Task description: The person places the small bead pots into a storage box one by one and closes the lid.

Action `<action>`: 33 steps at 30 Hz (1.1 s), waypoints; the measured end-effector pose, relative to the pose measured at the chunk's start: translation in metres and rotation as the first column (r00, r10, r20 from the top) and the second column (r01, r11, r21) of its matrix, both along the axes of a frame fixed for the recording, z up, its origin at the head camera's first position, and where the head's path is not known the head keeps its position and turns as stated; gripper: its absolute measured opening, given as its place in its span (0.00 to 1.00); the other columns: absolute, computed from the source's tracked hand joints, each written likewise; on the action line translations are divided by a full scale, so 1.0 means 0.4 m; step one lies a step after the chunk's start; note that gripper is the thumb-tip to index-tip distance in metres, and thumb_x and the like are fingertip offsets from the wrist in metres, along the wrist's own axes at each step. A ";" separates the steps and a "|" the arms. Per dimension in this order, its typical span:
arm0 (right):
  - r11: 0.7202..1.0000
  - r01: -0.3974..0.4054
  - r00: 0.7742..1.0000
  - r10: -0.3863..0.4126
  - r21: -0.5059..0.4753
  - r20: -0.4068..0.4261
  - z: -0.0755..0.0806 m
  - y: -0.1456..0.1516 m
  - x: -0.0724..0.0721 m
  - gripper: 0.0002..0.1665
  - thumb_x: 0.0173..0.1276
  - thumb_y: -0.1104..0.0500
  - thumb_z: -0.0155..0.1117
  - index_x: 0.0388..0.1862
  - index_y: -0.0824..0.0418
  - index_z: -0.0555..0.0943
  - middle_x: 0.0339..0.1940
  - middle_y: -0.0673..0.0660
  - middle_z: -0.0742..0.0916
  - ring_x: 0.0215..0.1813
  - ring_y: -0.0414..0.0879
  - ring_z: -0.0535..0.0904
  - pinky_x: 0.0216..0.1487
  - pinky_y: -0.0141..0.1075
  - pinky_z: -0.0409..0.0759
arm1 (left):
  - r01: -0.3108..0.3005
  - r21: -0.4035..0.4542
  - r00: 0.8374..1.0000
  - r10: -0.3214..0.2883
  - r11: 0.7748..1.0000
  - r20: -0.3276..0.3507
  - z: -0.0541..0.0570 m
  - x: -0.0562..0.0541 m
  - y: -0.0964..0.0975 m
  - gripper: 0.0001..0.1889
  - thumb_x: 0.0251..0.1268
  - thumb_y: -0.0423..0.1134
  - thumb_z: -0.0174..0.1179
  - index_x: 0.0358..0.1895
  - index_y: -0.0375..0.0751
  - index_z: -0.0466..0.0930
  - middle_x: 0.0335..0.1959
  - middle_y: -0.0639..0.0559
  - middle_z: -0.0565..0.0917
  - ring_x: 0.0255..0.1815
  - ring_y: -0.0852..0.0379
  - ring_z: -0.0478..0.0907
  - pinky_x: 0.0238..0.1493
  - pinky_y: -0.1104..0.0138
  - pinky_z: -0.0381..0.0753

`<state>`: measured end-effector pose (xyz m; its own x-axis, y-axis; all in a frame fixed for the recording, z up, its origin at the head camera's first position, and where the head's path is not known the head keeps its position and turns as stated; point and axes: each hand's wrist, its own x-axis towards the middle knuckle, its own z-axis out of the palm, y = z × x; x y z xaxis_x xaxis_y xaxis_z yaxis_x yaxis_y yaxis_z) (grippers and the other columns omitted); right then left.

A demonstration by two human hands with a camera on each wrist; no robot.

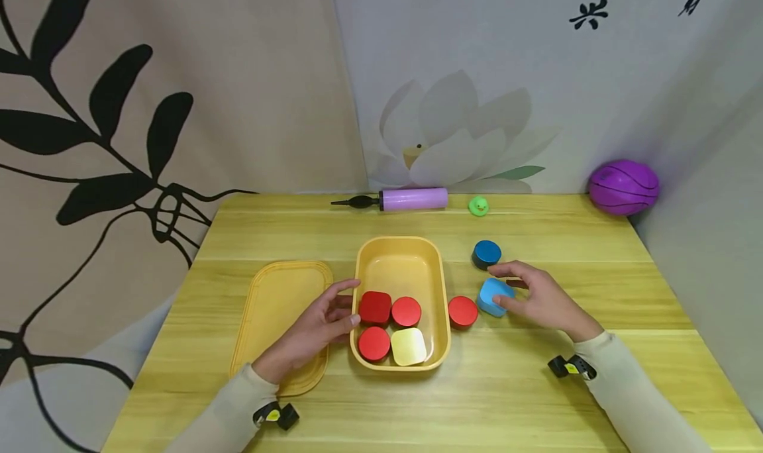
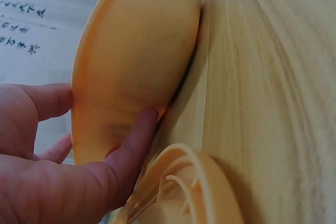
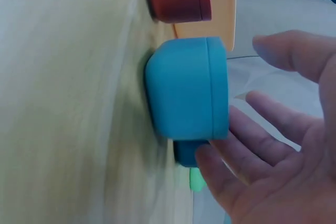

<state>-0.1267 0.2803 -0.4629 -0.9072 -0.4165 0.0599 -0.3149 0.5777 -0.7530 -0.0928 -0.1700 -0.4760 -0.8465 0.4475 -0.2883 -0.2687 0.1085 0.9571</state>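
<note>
My left hand (image 1: 318,324) rests against the left wall of a yellow plastic box (image 1: 411,254), its fingers near the rim and its thumb (image 2: 137,140) on the outer side. Inside the box's near half are a red rounded-square tin (image 1: 375,307), two round red tins (image 1: 406,311) and a pale yellow square one (image 1: 408,346). My right hand (image 1: 539,299) is spread over a light blue rounded-square tin (image 3: 184,87) with a lid seam, fingers on its far side, thumb at its near side. Beyond it stands a dark blue round tin (image 1: 486,254); left of it, a round red tin (image 1: 463,312).
A yellow lid (image 1: 280,301) lies on the wooden table (image 1: 477,400) left of the box, partly under my left hand. Along the back edge are a purple hand pump (image 1: 411,199), a green rubber duck (image 1: 478,206) and a purple ball (image 1: 624,187). Behind hangs a printed cloth (image 1: 268,108).
</note>
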 end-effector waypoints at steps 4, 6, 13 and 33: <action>0.999 -0.009 0.999 0.006 0.049 0.049 -0.007 0.014 0.007 0.36 0.69 0.56 0.78 0.71 0.66 0.76 0.69 0.64 0.83 0.65 0.60 0.82 0.63 0.57 0.83 | 0.001 0.012 1.000 -0.001 1.000 0.000 0.001 0.002 0.001 0.39 0.78 0.40 0.64 0.85 0.54 0.55 0.73 0.36 0.69 0.65 0.48 0.78 0.54 0.55 0.87; 0.996 -0.018 0.997 0.011 0.085 0.081 -0.010 0.018 0.010 0.40 0.68 0.54 0.79 0.74 0.66 0.74 0.71 0.64 0.82 0.63 0.58 0.83 0.62 0.54 0.84 | 0.002 0.016 1.000 -0.002 1.000 0.000 0.001 0.003 0.001 0.39 0.78 0.40 0.64 0.85 0.54 0.54 0.73 0.35 0.68 0.64 0.48 0.78 0.54 0.55 0.87; 0.993 -0.054 0.988 0.039 0.100 0.149 -0.008 0.023 0.008 0.46 0.68 0.51 0.79 0.77 0.66 0.70 0.68 0.66 0.82 0.55 0.53 0.85 0.54 0.45 0.87 | 0.000 0.006 1.000 0.000 1.000 -0.003 0.001 0.000 0.000 0.38 0.78 0.40 0.65 0.84 0.56 0.56 0.73 0.35 0.69 0.64 0.48 0.78 0.54 0.55 0.87; 0.995 -0.045 0.990 0.032 0.092 0.138 0.003 0.024 -0.017 0.43 0.67 0.54 0.79 0.78 0.61 0.72 0.73 0.67 0.79 0.56 0.55 0.87 0.54 0.45 0.89 | 0.013 0.024 1.000 -0.014 1.000 0.004 -0.002 -0.002 -0.006 0.39 0.78 0.39 0.64 0.84 0.53 0.54 0.72 0.34 0.68 0.64 0.47 0.78 0.54 0.55 0.87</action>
<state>-0.1334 0.2897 -0.4617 -0.8873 -0.4492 -0.1044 -0.2367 0.6378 -0.7329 -0.0935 -0.1724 -0.4767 -0.8393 0.4658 -0.2803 -0.2709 0.0887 0.9585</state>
